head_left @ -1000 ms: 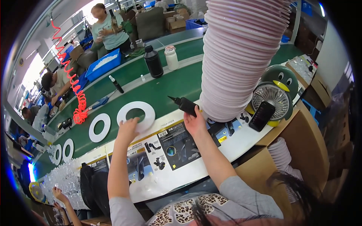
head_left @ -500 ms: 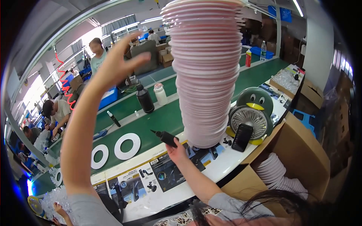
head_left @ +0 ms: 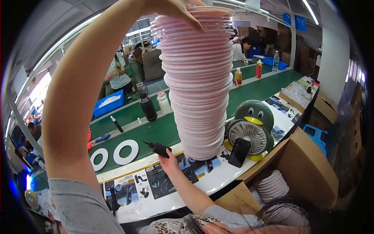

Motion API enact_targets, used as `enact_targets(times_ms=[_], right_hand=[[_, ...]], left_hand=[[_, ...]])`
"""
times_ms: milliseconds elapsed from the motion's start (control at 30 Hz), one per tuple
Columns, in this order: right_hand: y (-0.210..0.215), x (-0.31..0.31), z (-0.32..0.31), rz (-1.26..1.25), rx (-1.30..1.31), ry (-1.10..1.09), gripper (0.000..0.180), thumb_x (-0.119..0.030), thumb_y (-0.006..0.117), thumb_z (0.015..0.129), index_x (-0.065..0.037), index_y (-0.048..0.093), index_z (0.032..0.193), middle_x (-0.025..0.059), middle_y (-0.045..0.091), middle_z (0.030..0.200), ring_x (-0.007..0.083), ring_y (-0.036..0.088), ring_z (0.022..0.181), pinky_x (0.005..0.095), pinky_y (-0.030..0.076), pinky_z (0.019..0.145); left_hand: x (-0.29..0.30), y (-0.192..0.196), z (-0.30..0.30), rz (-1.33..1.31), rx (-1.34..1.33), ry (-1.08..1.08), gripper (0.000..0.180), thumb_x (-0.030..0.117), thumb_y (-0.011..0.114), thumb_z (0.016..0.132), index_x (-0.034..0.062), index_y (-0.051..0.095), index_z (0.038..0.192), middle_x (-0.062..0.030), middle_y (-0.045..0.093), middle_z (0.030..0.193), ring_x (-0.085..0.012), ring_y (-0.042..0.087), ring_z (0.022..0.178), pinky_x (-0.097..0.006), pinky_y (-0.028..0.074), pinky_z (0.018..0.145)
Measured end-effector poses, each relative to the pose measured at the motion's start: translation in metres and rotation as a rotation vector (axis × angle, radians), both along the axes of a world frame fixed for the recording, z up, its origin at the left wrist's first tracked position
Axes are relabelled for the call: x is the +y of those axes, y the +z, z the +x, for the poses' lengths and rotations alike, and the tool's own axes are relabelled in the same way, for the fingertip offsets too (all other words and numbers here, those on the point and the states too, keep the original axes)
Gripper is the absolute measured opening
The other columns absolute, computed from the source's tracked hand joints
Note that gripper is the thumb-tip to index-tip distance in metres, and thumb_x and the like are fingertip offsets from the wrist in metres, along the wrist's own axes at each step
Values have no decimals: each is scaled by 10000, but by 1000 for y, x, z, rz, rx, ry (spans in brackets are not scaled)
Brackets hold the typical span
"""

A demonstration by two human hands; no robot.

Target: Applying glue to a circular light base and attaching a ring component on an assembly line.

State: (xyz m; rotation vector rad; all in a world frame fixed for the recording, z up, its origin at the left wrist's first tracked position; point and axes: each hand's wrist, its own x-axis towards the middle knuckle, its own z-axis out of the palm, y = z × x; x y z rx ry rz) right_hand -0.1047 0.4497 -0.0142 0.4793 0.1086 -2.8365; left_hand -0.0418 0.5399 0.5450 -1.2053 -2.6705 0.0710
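Note:
A tall, slightly leaning stack of pinkish-white round plastic discs (head_left: 198, 89) rises from the bench in front of me. At its top, my left hand (head_left: 175, 11) grips the rim, with the thumb over the front edge. Its other fingers are mostly hidden or cut off by the picture's upper edge. My right hand (head_left: 169, 162) holds a small black dropper bottle (head_left: 157, 149) with a pointed nozzle, tilted toward the left. Two flat white rings, a nearer one (head_left: 126, 152) and another (head_left: 99, 159), lie on the green belt left of the bottle.
Right of the stack stand a penguin-shaped fan (head_left: 251, 130) and a leaning phone (head_left: 239, 152). An open cardboard box (head_left: 307, 163) at the right holds more white discs. A black bottle (head_left: 147, 107), a white jar (head_left: 163, 103) and a blue tray (head_left: 109, 104) are beyond. Other people work behind.
My left hand, raised and apart from the stack before, has moved right onto its top. My right hand keeps the dropper bottle. The view has shifted slightly.

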Motion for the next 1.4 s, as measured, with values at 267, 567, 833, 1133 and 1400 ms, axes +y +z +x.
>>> enact_targets(times_ms=[267, 567, 833, 1133, 1400], right_hand=[[-5, -2, -3, 13, -35, 11, 348, -207, 678, 849, 6, 508, 1065, 134, 567, 1018, 245, 593, 963, 341, 541, 863], [-8, 2, -3, 28, -30, 13, 307, -177, 662, 856, -12, 517, 1071, 110, 579, 989, 222, 600, 935, 323, 548, 830], [-9, 4, -6, 99, -42, -25, 306, -219, 663, 856, -7, 539, 1041, 138, 613, 966, 250, 637, 855, 332, 566, 769], [7, 15, 1, 122, -4, -51, 309, -223, 629, 882, -9, 531, 1083, 124, 613, 1028, 245, 628, 949, 346, 555, 827], [42, 26, 17, 192, 75, -71, 342, -221, 598, 906, 0, 499, 1147, 130, 558, 1118, 222, 568, 1046, 319, 516, 897]], left_hand=[[-8, 0, -8, -148, 148, -295, 715, 512, 786, 659, 113, 574, 1213, -97, 591, 1208, -246, 526, 1134, -388, 395, 993], [-5, 9, -19, 63, 62, 39, 676, 478, 816, 632, 48, 626, 1119, -110, 644, 1058, -228, 580, 1025, -335, 435, 889], [-76, 11, 0, 235, 216, 252, 613, 452, 805, 653, 37, 639, 1072, -89, 660, 991, -190, 605, 881, -320, 459, 778], [-267, -157, 2, 160, 12, 170, 745, 279, 868, 516, 10, 576, 1147, -199, 632, 998, -322, 606, 928, -373, 470, 814], [-325, -396, 70, -236, -144, 193, 763, 434, 807, 533, 74, 538, 1150, -81, 622, 926, -252, 596, 982, -522, 310, 1039]])
